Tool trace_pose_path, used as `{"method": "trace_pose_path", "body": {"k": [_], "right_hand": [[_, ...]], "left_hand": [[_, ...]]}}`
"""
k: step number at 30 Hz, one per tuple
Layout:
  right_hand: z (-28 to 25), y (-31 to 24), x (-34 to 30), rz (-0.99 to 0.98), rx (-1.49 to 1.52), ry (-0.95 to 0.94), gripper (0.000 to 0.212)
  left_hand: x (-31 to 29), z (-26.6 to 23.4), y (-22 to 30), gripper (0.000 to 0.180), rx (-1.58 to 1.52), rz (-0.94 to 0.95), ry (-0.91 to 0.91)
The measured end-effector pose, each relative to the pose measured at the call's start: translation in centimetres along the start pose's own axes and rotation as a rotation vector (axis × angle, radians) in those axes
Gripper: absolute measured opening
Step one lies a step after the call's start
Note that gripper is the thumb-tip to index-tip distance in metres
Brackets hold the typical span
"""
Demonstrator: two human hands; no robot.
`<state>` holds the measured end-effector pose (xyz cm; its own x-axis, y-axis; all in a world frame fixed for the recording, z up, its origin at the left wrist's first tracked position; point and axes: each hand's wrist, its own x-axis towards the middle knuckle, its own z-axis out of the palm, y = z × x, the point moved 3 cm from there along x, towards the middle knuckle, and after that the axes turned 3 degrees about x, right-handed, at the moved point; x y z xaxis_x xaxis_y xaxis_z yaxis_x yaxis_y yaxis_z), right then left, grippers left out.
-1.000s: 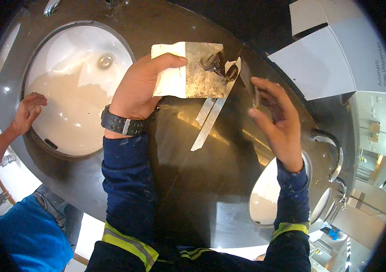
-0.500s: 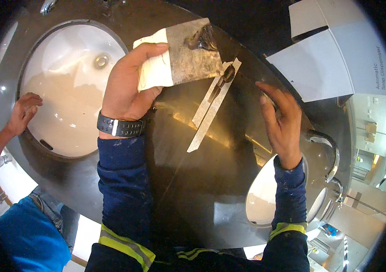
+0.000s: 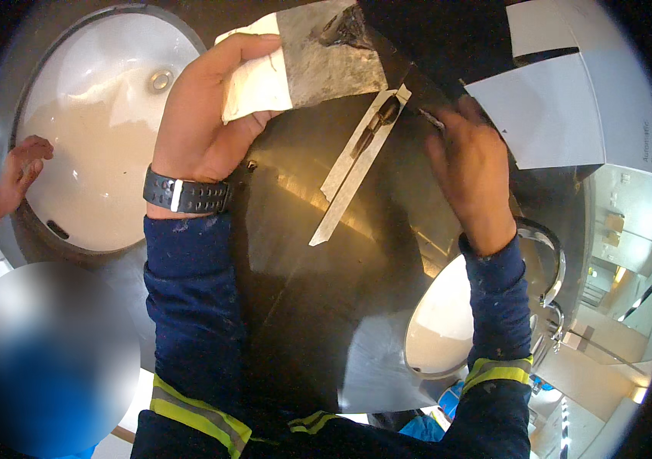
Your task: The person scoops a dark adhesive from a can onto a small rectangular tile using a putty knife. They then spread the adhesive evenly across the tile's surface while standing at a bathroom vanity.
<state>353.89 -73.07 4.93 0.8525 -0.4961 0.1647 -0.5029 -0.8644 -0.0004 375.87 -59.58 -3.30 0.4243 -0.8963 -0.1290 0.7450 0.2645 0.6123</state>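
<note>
My left hand (image 3: 203,115) grips a flat rectangular board (image 3: 334,65), thumb on top. Pale wrapping covers the board's left end, and a dark glossy paste (image 3: 347,29) is smeared near its far right corner. To the right, my right hand (image 3: 470,164) hovers over the counter, fingers bent together around a small thin piece (image 3: 431,118) whose kind I cannot make out. Between the hands, two strips of masking tape (image 3: 334,213) lie along a line on the dark countertop (image 3: 288,252), with a dark brown smear (image 3: 376,126) in the gap between them.
A white oval sink (image 3: 104,153) is at the left, where another person's hand (image 3: 24,172) rests near its rim. A second sink (image 3: 441,321) and curved chrome faucets (image 3: 559,260) are at the lower right. An opened white carton (image 3: 540,115) stands at the far right.
The board in my left hand has moved up and slightly left in view. My right hand has moved up, its fingers drawing together. The other person has leaned in at lower left.
</note>
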Motion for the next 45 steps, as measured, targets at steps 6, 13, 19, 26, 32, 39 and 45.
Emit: {"method": "trace_pose_path", "body": {"k": [6, 13, 19, 26, 32, 39, 45], "right_hand": [[0.3, -0.7, 0.9, -0.063, -0.105, 0.026, 0.025], [-1.0, -1.6, 0.7, -0.078, 0.161, 0.109, 0.023], [1.0, -3.7, -2.4, 0.075, 0.542, 0.371, 0.026], [5.2, -3.8, -2.5, 0.542, 1.415, 0.487, 0.031], [4.9, -5.5, -0.7, 0.463, 1.488, 0.582, 0.036], [5.5, -6.4, -0.6, 0.381, 1.209, 0.445, 0.038], [6.4, -4.4, -1.0, 0.249, 0.863, 0.405, 0.035]], "left_hand": [[-0.2, 0.6, 0.6, 0.034, 0.289, 0.053, 0.041], [0.4, -0.1, -0.7, 0.026, -0.007, 0.052, -0.03], [-0.4, 0.3, -0.3, 0.024, 0.025, -0.016, 0.101], [-0.4, -0.1, 0.0, 0.028, 0.121, -0.026, 0.243], [-0.3, 1.1, -0.8, 0.03, -0.006, -0.119, 0.168], [-0.2, 1.8, -1.4, 0.031, -0.125, -0.144, 0.045], [-1.0, 1.8, -0.7, 0.031, 0.354, 0.049, 0.054]]}}
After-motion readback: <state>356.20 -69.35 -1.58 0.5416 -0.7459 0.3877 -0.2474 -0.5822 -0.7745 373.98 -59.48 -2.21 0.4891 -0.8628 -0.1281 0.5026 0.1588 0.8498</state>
